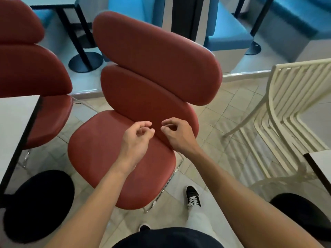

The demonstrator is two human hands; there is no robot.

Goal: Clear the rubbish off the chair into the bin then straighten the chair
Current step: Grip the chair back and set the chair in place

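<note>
**Under both my hands: the red chair, seat bare, still askew**

Beneath and beyond my hands sits the red chair (125, 158), turned at an angle to the table (16, 119) on my left and to the second red chair (35, 77) tucked beside it. I see no rubbish on its seat and no bin in view, so I judge only the straightening remains.

It looks a bulky, fairly heavy thing: stiff padded shells on a thin metal frame, the smooth covering likely slippery. I would take it by the lower back pad's edges, just past my fingertips, not by the seat's face.

My left hand (137, 138) hovers over the seat's rear, fingers loosely curled, holding nothing. My right hand (176, 134) hangs beside it, over the seat-back join, half-closed and empty too.
</note>
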